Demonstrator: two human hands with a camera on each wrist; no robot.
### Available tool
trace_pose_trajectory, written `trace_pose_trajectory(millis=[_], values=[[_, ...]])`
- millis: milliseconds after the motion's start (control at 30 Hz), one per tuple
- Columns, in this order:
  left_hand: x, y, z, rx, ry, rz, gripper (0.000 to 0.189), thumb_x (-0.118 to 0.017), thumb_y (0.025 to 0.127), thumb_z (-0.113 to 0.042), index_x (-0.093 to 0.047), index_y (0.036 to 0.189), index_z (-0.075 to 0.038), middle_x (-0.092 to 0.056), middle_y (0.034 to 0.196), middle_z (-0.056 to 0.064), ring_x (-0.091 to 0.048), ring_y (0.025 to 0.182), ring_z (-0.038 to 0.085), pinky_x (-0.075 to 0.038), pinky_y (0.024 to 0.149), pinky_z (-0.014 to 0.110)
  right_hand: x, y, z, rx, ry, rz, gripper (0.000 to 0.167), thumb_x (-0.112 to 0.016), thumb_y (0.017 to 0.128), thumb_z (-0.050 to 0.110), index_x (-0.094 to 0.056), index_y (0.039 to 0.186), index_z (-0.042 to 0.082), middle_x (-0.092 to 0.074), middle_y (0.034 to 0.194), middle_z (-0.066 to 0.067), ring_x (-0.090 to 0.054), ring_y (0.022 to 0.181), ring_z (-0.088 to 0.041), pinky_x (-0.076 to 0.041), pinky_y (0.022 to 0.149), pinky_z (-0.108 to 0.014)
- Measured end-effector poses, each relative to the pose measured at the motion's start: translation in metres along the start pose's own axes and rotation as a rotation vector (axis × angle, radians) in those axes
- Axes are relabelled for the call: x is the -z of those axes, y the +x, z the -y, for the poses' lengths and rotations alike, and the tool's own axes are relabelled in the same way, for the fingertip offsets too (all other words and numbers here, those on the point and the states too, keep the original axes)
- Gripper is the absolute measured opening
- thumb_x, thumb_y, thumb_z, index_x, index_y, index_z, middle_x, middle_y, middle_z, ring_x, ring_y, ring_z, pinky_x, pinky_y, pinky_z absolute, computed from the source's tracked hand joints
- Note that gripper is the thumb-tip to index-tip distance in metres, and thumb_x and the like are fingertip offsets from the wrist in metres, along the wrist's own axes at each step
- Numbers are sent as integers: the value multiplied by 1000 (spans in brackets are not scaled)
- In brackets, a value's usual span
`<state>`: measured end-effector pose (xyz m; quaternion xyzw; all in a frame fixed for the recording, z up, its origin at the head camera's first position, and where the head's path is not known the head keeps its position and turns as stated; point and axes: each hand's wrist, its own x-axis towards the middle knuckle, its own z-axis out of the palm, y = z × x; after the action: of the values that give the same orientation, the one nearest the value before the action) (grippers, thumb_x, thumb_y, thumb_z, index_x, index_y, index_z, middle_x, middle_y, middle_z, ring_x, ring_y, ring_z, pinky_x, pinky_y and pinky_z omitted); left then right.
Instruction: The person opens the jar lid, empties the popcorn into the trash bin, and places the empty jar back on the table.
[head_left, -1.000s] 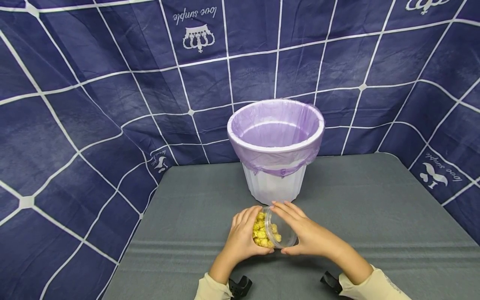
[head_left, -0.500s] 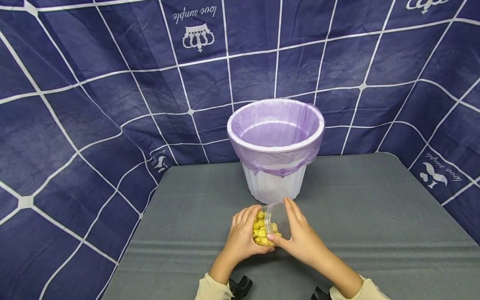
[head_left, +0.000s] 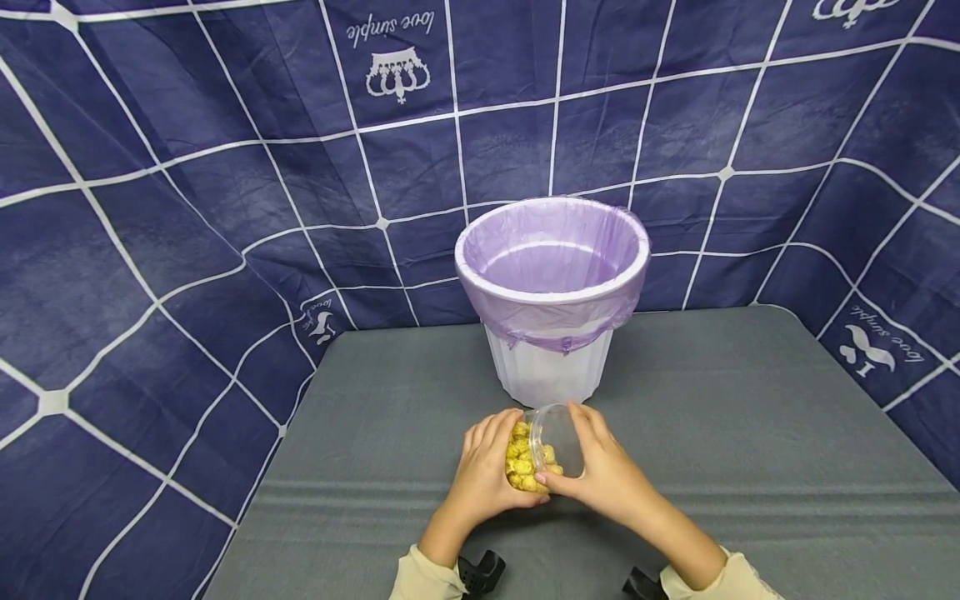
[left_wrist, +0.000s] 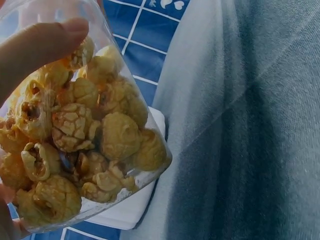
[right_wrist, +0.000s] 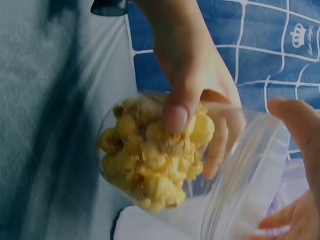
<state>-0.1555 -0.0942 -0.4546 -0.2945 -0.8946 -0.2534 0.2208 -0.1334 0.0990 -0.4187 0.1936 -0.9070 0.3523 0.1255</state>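
A clear plastic jar (right_wrist: 199, 192) of yellow popcorn (head_left: 522, 462) lies tilted between my hands, above the front-middle of the table in the head view. From the left side my left hand (head_left: 480, 475) grips the jar's body, with the thumb across its wall in both wrist views. My right hand (head_left: 611, 479) holds the jar's clear lid (right_wrist: 267, 170) end, thumb on one side and fingers on the other. The lid sits against the jar's mouth; whether it is loose I cannot tell. The popcorn is gathered toward the jar's base.
Behind the hands stands a white bin (head_left: 551, 375) with a purple liner bag (head_left: 555, 321) folded over its rim. Grey cloth covers the table (head_left: 375, 417). Blue checked fabric (head_left: 300, 108) hangs around the back and sides.
My right hand has shifted its grip on the lid: the thumb came up from underneath onto its front, and the wrist moved slightly left. The left hand and jar stay nearly still.
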Motion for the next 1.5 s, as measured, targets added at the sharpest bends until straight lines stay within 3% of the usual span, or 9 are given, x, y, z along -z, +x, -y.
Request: trace_pose_trajectory(millis=[367, 567, 667, 767, 933, 1100, 1267, 1500], values=[[0, -2, 2, -26, 6, 18, 108, -80, 43, -56, -40, 130, -7, -45, 126, 3, -40, 113, 20, -32, 91, 39, 18, 7, -17, 324, -27, 223, 106, -81, 58, 37, -22, 142, 8, -25, 142, -10, -26, 127, -30, -31, 97, -46], [1, -3, 2, -14, 6, 43, 108, -80, 44, -57, -38, 131, -9, -44, 127, 3, -39, 114, 19, -31, 92, 40, 24, 7, -18, 356, -73, 320, 110, -82, 59, 26, -14, 145, 15, -14, 148, -6, -14, 130, -37, -25, 98, -52], [1, -3, 2, -9, -5, 44, 108, -80, 45, -57, -38, 132, -9, -44, 127, 3, -39, 115, 19, -31, 92, 40, 23, 6, -17, 332, -73, 315, 112, -81, 60, 32, -10, 145, 15, -10, 149, -6, -11, 131, -37, -20, 100, -53], [0, -3, 3, -7, -19, 38, 107, -80, 45, -57, -38, 131, -9, -44, 126, 3, -39, 115, 19, -32, 92, 41, 20, 3, -13, 257, -67, 244, 109, -76, 65, 45, -10, 145, 12, -10, 149, -9, -12, 131, -36, -14, 101, -55], [0, -3, 3, -1, -25, 27, 107, -80, 45, -56, -38, 132, -9, -44, 126, 3, -39, 115, 19, -31, 92, 41, 12, 0, -2, 3, -44, 117, 102, -59, 73, 62, -12, 143, 4, -19, 144, -20, -25, 126, -40, -29, 92, -58], [-1, -3, 3, 3, -15, 30, 107, -80, 45, -56, -38, 132, -9, -43, 127, 3, -39, 114, 20, -31, 92, 41, 8, -1, 8, -167, -81, 144, 105, -55, 72, 66, -13, 141, -2, -30, 135, -26, -37, 116, -44, -40, 79, -58], [-2, -4, 3, 5, -7, 29, 107, -80, 45, -56, -39, 131, -7, -44, 126, 3, -39, 114, 20, -31, 92, 41, 6, 0, 12, -198, -107, 156, 101, -55, 73, 65, -20, 139, -4, -36, 131, -25, -41, 113, -42, -42, 77, -56], [-3, -3, 3, -3, 3, 27, 107, -81, 44, -56, -39, 131, -7, -43, 127, 3, -39, 114, 21, -31, 91, 42, 5, 1, 7, -136, -123, 114, 98, -59, 70, 64, -32, 135, -4, -42, 125, -23, -47, 108, -39, -44, 76, -54]])
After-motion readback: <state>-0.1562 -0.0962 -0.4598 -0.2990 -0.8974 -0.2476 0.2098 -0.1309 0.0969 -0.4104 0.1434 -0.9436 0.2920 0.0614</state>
